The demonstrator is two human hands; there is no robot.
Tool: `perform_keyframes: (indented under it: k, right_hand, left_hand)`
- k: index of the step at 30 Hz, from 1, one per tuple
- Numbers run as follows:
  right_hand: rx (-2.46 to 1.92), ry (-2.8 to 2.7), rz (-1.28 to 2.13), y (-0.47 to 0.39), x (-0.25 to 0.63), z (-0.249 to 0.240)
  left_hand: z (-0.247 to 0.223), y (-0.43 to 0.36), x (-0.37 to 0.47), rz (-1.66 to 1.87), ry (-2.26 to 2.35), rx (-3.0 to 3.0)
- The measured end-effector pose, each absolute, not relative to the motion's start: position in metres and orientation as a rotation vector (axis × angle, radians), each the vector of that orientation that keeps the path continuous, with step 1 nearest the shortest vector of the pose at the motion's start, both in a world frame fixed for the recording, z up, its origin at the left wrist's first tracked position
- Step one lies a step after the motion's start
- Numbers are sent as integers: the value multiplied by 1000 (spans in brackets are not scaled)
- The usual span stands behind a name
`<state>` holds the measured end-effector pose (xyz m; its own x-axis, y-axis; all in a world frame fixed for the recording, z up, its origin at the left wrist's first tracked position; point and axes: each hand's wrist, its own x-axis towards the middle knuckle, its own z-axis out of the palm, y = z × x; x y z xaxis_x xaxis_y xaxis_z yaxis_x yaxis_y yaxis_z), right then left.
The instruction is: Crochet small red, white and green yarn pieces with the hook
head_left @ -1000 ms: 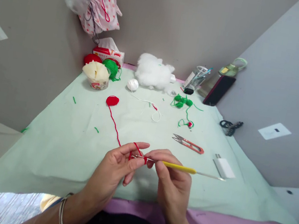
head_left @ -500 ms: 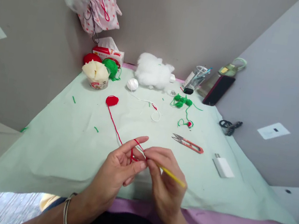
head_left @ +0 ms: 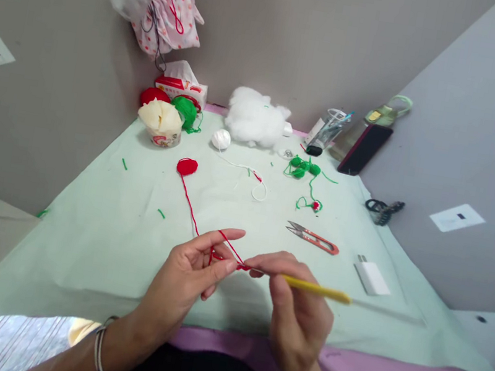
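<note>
My left hand (head_left: 189,273) pinches red yarn (head_left: 231,247) between thumb and fingers, with a strand running over the raised index finger. From there the strand leads back to a small red yarn ball (head_left: 187,166) on the table. My right hand (head_left: 300,313) is closed on a crochet hook (head_left: 318,289) with a yellow handle, held nearly level. The hook's thin metal tip meets the red yarn just right of the left thumb. Exactly how the yarn loops around the tip is too small to make out.
Thread snips (head_left: 313,238) and a white charger (head_left: 373,276) lie to the right. Green yarn pieces (head_left: 303,168), a white yarn ball (head_left: 221,139) and white stuffing (head_left: 256,119) sit farther back. A paper-lined cup (head_left: 160,125) stands back left, a bottle (head_left: 353,139) and phone (head_left: 366,150) back right.
My right hand has moved rightward, away from the left, and the crochet hook has swung to nearly level. A short stretch of red yarn now shows between the hands.
</note>
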<state>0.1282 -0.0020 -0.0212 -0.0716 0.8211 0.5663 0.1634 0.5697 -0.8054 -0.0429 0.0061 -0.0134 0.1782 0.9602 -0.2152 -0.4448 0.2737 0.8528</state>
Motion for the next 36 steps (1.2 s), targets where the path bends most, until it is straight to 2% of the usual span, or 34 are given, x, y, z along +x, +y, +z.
perform_keyframes:
  k: [4,7,9,14,18,23,26,30,31,33,36]
  right_hand:
    - [-804,-1964,86,-4,125,-25]
    - [-859,-2003,-111,-4,121,-30]
    - [-917,-1900,18,-4,120,-30]
    - [-847,-1432,666,0,120,-28]
    - [-844,-1393,846,2,116,-29]
    - [-902,-1598,691,-2,119,-18]
    - [-1047,-1837,554,1,162,-11]
    - [-1757,-1534,-239,6,269,-24]
    - [-1936,-1458,-333,7,293,-30]
    - [-2156,-1408,-237,11,327,-42]
    - [-2130,-1408,-17,13,341,-37]
  left_hand:
    - [-19,6,-43,1160,925,753]
    - [-17,7,-42,1079,815,594]
    - [-14,7,-43,987,717,465]
    - [-8,9,-43,1026,716,416]
    - [-12,7,-40,1018,765,566]
    - [-12,8,-34,1094,845,660]
    - [-6,10,-33,1037,821,600]
    - [0,12,-38,1006,835,532]
    - [0,12,-40,1007,838,535]
    - [1,11,-44,1010,842,542]
    - [0,9,-47,1011,842,551]
